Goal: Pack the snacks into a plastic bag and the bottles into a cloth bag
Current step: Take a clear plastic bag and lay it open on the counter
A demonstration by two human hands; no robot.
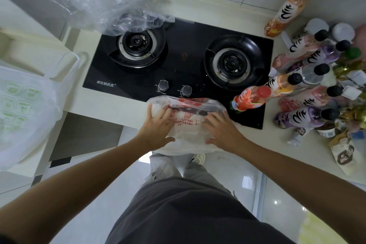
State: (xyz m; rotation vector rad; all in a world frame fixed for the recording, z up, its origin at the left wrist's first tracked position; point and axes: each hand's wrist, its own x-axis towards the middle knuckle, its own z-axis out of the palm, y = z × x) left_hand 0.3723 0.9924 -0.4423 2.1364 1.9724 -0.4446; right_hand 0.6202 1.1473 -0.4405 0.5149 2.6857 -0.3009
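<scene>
Head view, steeply down over stove [178, 65]

Pale countertop [111, 105] carrying a black 2-burner gas hob [178, 69]. Clear plastic sheeting [103, 0] lies at rear left, a white bag [25, 109] at left, bottles [309, 89] and snack packets [344, 154] at right.
</scene>
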